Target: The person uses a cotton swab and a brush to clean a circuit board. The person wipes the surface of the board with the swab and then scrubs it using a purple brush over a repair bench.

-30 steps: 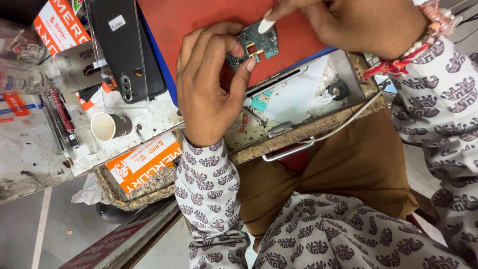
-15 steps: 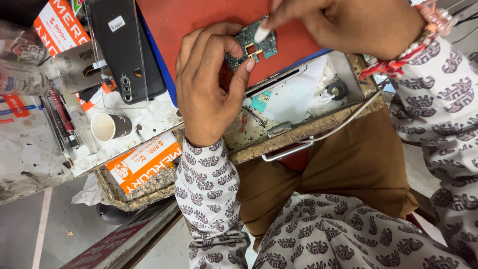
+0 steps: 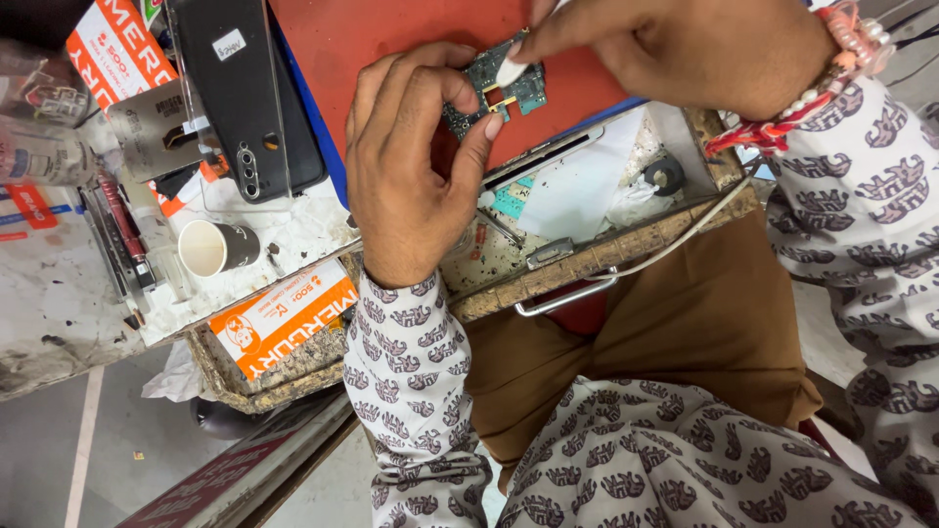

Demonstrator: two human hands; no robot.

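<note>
My left hand (image 3: 416,166) pinches a small green circuit board (image 3: 511,90) between thumb and fingers, holding it against a red mat (image 3: 391,34). My right hand (image 3: 685,49) comes in from the top right and holds a small white tool (image 3: 511,70) whose tip touches the top of the board. Red thread and a bead bracelet (image 3: 831,68) circle my right wrist. Both sleeves are white with a grey print.
A black phone in a clear case (image 3: 249,98) lies left of the mat. A small paper cup (image 3: 210,246), pens (image 3: 122,235) and orange-white boxes (image 3: 279,318) sit at the left. A worn open drawer (image 3: 587,196) below the mat holds paper, a black tape roll (image 3: 668,176) and small parts.
My right hand has brought the white tool down from above the board onto it. My left hand keeps its grip on the board.
</note>
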